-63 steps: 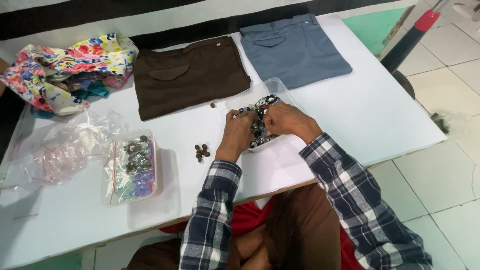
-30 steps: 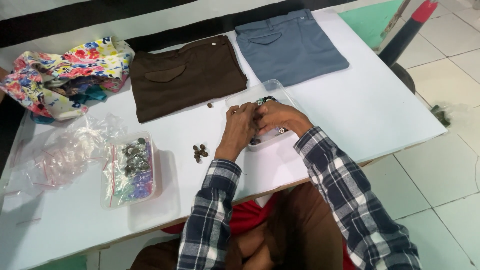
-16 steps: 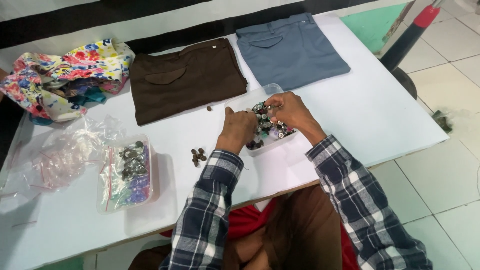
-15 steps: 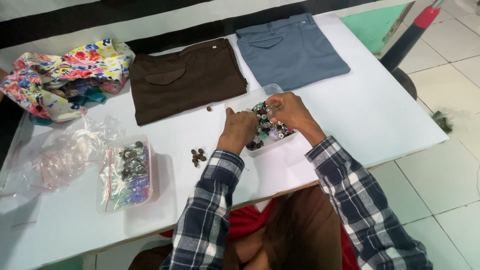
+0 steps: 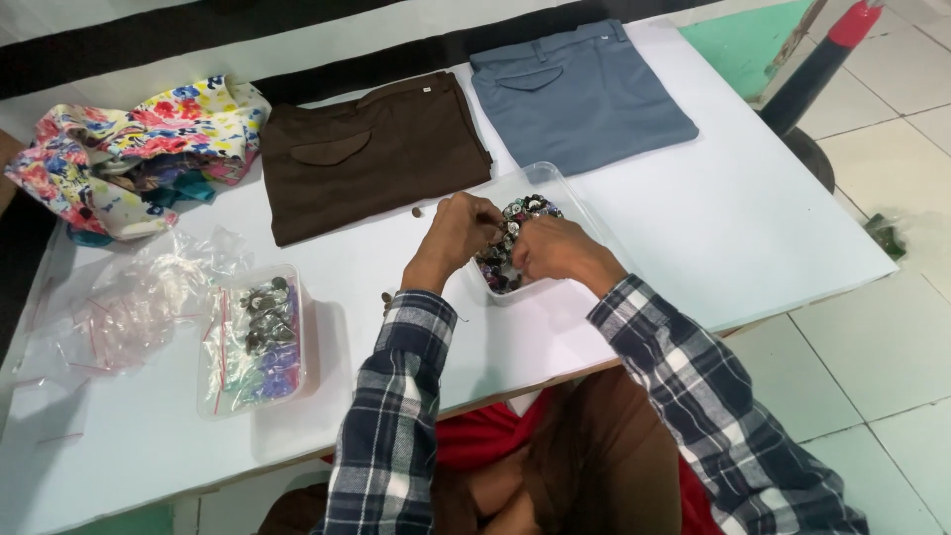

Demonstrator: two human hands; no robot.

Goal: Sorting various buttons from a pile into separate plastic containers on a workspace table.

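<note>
Picking through buttons (image 5: 517,220) in the clear tray (image 5: 584,203) near the table's (image 5: 753,238) front edge — my left hand (image 5: 458,230) and right hand (image 5: 550,250) both pinched narrow.

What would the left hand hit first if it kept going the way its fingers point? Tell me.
The left hand points up and right, over the clear tub of mixed buttons. Going on, it would probably meet the buttons at the tub's far end first, then the blue-grey trousers beyond. Its height above the tub is unclear.

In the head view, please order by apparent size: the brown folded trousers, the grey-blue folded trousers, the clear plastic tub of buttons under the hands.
1-2. Brown folded trousers and grey-blue folded trousers: about equal, unranked.
3. Clear plastic tub of buttons, partly hidden by the hands.
</note>
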